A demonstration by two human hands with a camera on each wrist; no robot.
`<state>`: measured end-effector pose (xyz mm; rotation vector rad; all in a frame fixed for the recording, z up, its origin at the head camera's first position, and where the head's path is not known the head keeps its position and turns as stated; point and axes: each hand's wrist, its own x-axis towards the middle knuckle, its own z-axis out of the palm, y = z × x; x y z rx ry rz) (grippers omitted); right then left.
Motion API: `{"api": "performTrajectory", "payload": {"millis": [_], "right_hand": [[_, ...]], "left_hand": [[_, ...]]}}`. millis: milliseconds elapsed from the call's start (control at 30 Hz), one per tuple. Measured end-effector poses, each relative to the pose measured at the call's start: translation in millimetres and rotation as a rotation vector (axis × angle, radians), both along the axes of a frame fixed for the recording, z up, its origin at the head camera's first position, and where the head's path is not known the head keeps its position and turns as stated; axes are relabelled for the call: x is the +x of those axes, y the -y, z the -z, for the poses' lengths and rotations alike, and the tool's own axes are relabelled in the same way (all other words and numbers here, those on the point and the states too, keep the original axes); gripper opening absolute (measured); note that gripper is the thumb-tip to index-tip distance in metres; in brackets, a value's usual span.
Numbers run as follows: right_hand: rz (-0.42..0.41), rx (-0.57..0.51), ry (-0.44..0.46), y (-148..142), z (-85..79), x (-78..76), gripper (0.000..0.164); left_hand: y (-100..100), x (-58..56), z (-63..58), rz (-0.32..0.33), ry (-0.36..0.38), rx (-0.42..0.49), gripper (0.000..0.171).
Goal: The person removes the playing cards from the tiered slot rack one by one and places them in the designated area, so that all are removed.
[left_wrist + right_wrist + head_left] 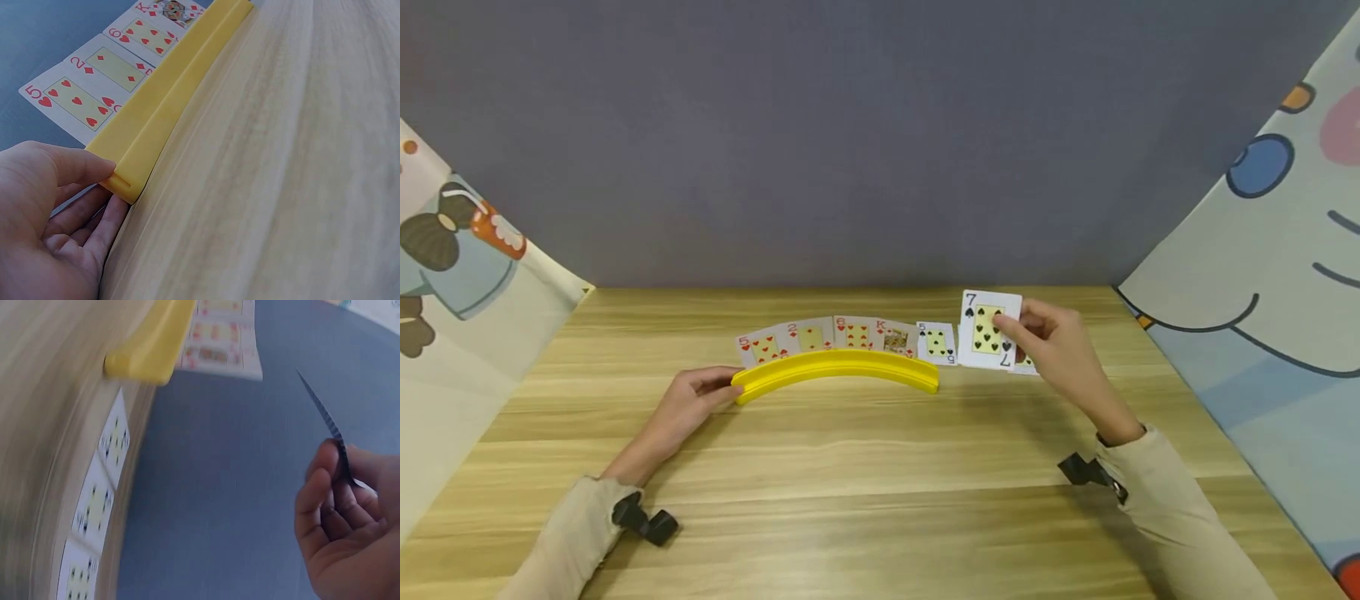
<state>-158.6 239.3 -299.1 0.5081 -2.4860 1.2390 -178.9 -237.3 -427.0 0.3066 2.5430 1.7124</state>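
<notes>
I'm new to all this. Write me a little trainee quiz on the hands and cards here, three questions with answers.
1. Which card does the right hand hold?
2. True or false: the left hand is clear of the yellow holder.
3. How many cards stand in that holder? A) two B) four C) seven

Key: 1. The seven of spades. 2. False; it pinches one end. 3. B.

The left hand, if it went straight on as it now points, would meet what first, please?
The yellow card holder: the left hand pinches its end. Beyond that, perhaps the five of hearts standing in it, though depth is unclear.
</notes>
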Motion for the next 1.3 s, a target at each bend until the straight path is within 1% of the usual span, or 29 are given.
{"api": "performTrajectory", "payload": {"millis": [100,167,300,400,500,600,667,733,933,1100,1300], "right_hand": [[0.024,0.042,0.001,-8.4,-5.5,0.8,0.025],[0.034,0.058,0.004,-17.7,-2.0,-4.9,0.025],[0.060,0.085,0.019,-45.4,19.3,-27.4,0.021],[0.081,0.091,0.028,-64.8,32.5,-39.5,0.022],[0.082,0.080,0.019,-76.2,35.7,-45.1,0.023],[0.088,0.087,0.009,-86.3,37.4,-48.7,0.024],[0.103,0.111,0.012,-92.9,38.7,-49.8,0.026],[0.123,0.139,0.021,-100.0,40.5,-50.6,0.029],[0.161,0.175,0.068,-120.5,49.1,-53.2,0.030],[0.146,0.224,0.130,-134.8,57.7,-56.1,0.033],[0.135,0.243,0.184,-147.9,69.3,-61.3,0.035]], "left_hand": [[0.8,-0.1,-0.8,-0.004,-0.006,-0.010,0.036],[0.8,-0.5,-0.7,-0.005,-0.005,-0.016,0.036],[1.1,0.4,-0.8,-0.016,0.006,-0.018,0.036],[0.6,2.1,-2.5,-0.018,0.008,-0.018,0.036],[0.5,3.5,-4.2,-0.020,-0.001,-0.019,0.036],[0.4,3.4,-4.8,-0.022,0.001,-0.018,0.036],[0.4,2.7,-4.3,-0.018,0.004,-0.019,0.036],[0.3,2.1,-3.5,-0.016,0.008,-0.018,0.036],[-0.1,0.1,-0.4,-0.020,-0.005,-0.036,0.037],[0.3,-0.6,0.8,-0.027,-0.012,-0.041,0.037],[1.1,0.2,0.2,-0.030,-0.009,-0.034,0.036]]}}
